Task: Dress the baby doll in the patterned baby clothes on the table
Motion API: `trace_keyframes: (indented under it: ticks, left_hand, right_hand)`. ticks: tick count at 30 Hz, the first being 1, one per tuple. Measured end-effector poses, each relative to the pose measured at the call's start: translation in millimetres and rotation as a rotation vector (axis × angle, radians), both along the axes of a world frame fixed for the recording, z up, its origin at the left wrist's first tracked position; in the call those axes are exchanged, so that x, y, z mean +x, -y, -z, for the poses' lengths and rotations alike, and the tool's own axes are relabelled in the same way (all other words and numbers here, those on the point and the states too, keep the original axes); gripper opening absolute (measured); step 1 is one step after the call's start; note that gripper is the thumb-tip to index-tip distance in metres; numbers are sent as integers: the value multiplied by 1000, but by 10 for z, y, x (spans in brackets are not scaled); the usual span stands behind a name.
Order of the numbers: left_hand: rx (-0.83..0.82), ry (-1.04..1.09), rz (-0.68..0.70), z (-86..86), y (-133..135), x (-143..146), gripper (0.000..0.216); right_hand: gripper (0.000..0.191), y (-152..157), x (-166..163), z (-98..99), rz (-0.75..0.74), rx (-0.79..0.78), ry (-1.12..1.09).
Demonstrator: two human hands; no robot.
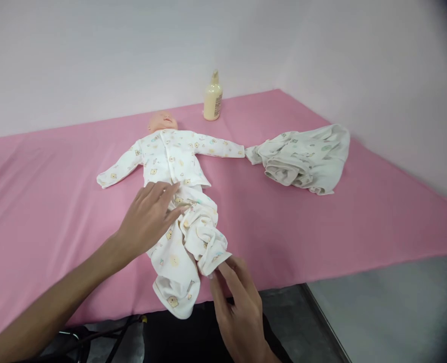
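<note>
A baby doll (163,121) lies on its back on the pink sheet (57,166), dressed in a white printed top (170,156) with sleeves spread out. White printed trousers (185,242) cover its legs, bunched on the right leg. My left hand (148,217) rests flat on the doll's waist, fingers spread. My right hand (234,297) pinches the bunched trouser cuff (214,257) near the table's front edge.
A cream pump bottle (212,98) stands behind the doll near the wall. A crumpled pale cloth (302,159) lies to the right, just past the doll's sleeve. Grey floor (378,307) shows beyond the table's front right edge.
</note>
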State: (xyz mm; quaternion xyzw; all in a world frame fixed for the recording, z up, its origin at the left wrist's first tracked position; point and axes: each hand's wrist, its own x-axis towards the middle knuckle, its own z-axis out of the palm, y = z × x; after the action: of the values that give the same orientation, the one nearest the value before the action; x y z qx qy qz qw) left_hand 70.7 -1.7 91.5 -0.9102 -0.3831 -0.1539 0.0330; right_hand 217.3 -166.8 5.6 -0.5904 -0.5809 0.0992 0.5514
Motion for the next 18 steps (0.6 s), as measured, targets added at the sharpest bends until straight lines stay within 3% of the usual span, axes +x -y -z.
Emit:
trace_keyframes:
  ticks: [5,9,14,18]
  left_hand:
    - [-3,-185,58,-78,-164,228,26]
    - [72,-238,64,-83,-192,315,25]
    - [104,-119,-66,-67,-201,357,20]
    - [-73,11,-117,-125,-150,284,14]
  right_hand:
    - [20,15,-19,14,4,-56,13]
    - [16,-18,-28,25,51,-52,21]
    - [21,-97,-24,77,155,-27,152]
    - [20,-142,-28,113,200,-38,278]
